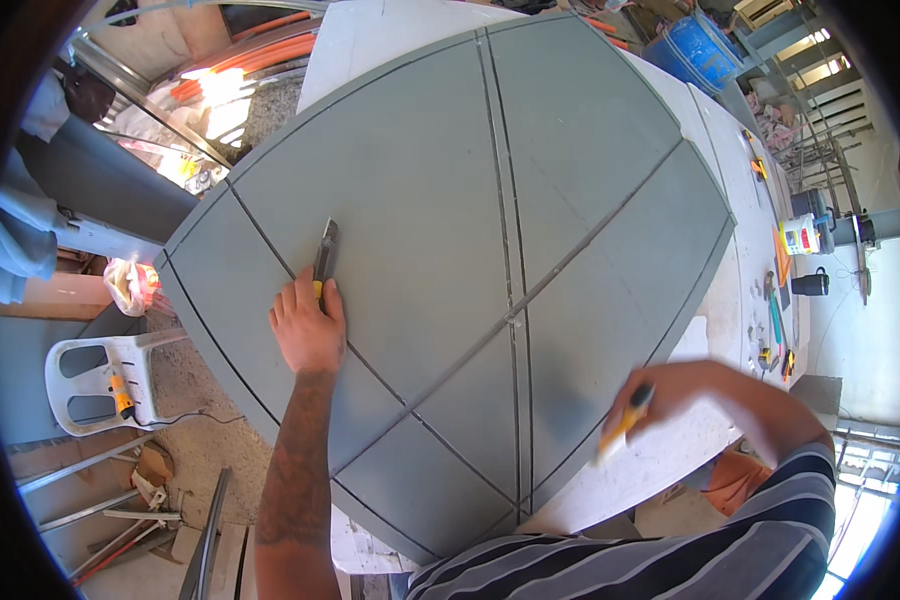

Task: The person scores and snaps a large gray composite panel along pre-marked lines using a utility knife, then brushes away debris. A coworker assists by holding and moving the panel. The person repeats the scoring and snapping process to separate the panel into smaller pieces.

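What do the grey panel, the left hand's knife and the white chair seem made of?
Grey panel: perhaps painted board or metal; its even, low-sheen surface leaves this open.
Knife: pale tip suggests bare metal; the yellow part may be plastic, from its solid colour.
White chair: likely smooth moulded plastic, from its rounded, one-piece frame.

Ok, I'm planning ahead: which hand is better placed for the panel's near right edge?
Likely the right hand: it's near there, holding a yellow tool. The left hand is across the panel, holding a knife.
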{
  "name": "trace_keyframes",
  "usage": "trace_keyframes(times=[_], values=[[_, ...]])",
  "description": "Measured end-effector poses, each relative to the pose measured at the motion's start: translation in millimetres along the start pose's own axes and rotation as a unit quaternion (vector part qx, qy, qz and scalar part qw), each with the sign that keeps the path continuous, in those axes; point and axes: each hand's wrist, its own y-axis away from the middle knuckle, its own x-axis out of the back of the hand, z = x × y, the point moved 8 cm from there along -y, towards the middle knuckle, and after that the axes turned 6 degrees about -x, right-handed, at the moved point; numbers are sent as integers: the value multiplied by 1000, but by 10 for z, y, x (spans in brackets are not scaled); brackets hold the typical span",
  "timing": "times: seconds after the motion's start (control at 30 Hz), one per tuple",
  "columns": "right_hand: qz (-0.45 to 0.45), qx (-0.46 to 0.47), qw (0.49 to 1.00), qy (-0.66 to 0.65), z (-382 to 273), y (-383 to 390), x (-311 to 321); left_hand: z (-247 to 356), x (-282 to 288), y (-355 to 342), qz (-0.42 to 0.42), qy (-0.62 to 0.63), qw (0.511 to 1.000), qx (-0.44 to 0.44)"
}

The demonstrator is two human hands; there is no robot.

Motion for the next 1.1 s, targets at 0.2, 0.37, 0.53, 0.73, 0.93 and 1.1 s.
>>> trace_keyframes(times=[0.2,0.37,0.53,0.73,0.93,1.1], values=[[525,90,846,-7,-421,-92,2834,-49,17,-32,-11,-17,1000,-1],[641,33,752,-151,235,-832,3537,30,-29,-70,4,-1,1000,-23],[161,153,975,-5,-817,-1231,1018,-89,-45,22,-27,19,999,11],[-51,347,935,51,-1668,-502,578,-11,2,-50,-24,-6,1000,4],[642,190,742,-13,-1508,-1046,4425,22,-43,-116,-26,3,1000,-10],[685,82,717,-99,-1292,-1579,5397,4,-61,-117,-41,7,999,-1]])
